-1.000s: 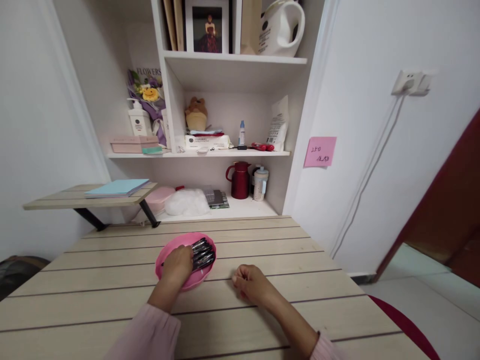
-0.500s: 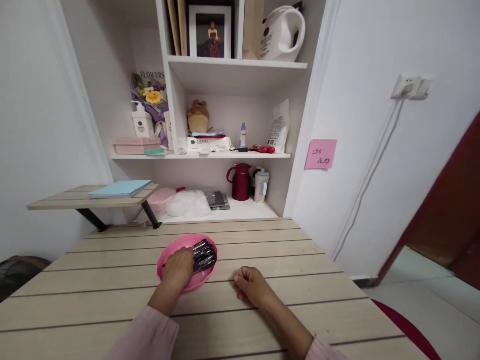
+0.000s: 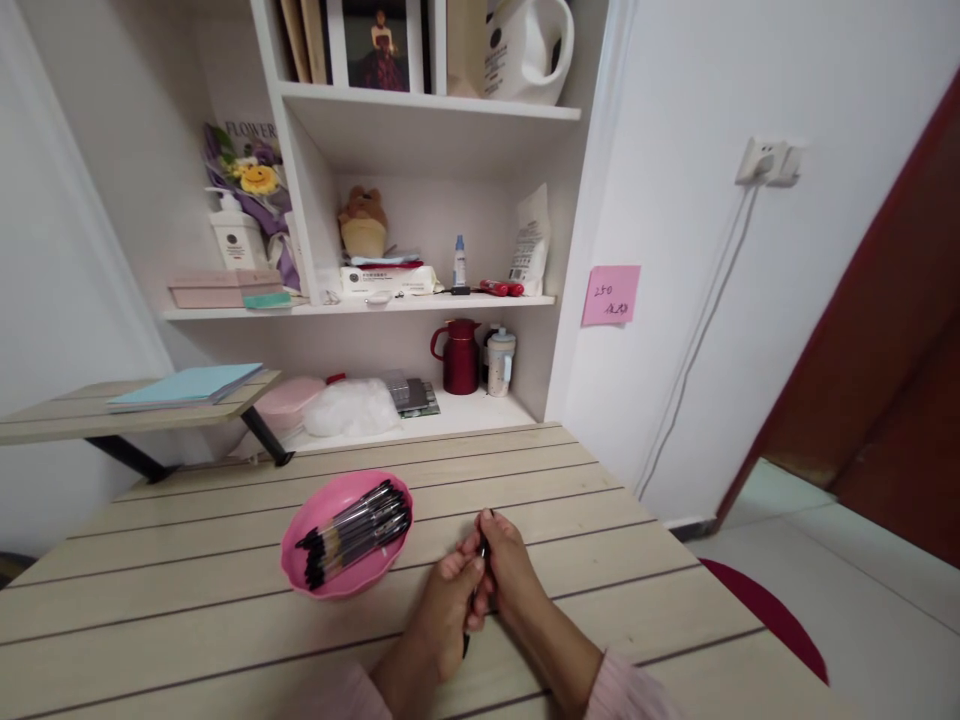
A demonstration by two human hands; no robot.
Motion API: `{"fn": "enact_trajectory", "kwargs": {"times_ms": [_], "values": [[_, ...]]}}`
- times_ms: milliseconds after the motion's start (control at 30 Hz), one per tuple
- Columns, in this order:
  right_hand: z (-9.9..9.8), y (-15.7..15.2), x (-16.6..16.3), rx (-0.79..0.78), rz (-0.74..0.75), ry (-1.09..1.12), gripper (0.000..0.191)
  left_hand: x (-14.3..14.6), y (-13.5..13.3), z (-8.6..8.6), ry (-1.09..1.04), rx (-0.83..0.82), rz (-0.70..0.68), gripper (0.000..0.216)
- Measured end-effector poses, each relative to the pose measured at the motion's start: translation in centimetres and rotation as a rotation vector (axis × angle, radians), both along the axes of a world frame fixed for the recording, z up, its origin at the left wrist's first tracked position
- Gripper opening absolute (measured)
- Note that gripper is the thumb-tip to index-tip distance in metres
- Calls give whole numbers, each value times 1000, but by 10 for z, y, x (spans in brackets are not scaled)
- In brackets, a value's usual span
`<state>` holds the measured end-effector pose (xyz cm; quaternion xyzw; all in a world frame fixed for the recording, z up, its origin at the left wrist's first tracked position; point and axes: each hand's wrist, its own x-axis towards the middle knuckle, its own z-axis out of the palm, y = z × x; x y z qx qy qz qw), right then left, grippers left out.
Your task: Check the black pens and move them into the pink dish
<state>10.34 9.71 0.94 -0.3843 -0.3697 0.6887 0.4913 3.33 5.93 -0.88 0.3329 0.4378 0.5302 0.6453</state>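
A pink bowl [image 3: 315, 515] sits on the wooden table [image 3: 187, 600] and holds several black pens [image 3: 356, 530] lying side by side. To its right, both of my hands meet over the table around one black pen [image 3: 482, 548]. My left hand [image 3: 448, 610] grips the pen's lower part, and my right hand [image 3: 508, 568] pinches its upper end. Most of the pen is hidden between my fingers. Pink sleeves cover both forearms.
White shelves [image 3: 360, 305] at the back carry a red jug [image 3: 459, 356], bottles, a plush toy and boxes. A small side table [image 3: 90, 415] with a blue book stands at the left. On the right are a wall with a pink note [image 3: 611, 295] and a red door.
My left hand has left the bowl with one pen and moved right to meet my right hand, which now grips the pen too. The view has shifted slightly to the right.
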Motion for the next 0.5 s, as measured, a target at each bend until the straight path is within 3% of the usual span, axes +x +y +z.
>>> {"fn": "enact_trajectory", "kwargs": {"times_ms": [100,400,500], "values": [[-2,4,-2,-2,-54,-44,42,-2,-1,4,-44,-12,8,40],[-3,8,-1,4,-6,-18,44,-9,0,5,-29,-20,-62,40],[-4,7,1,39,44,4,46,-8,1,2,37,33,-20,43]]}}
